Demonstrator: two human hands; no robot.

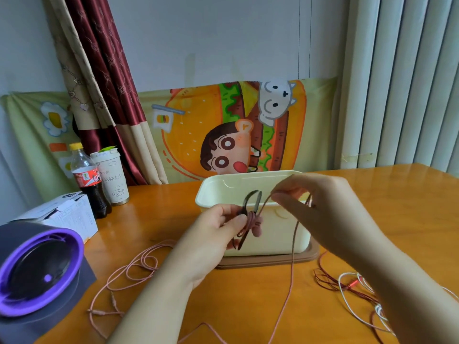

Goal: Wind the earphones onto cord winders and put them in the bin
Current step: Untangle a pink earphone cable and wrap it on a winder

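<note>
The left hand (211, 227) gripped a dark two-pronged cord winder (246, 204), its long axis upright, with a few turns of pink earphone cord (291, 269) round its waist. The right hand (315, 202), at two o'clock from it, pinched the cord taut. The cream plastic bin (278, 234) stood just behind at twelve o'clock. I could not read the handwriting on the white paper cup (114, 180).

Left on the wooden table (409, 194) — cola bottle (88, 180) beside a paper cup (113, 177), white carton (67, 214), purple-rimmed device (37, 269).
</note>
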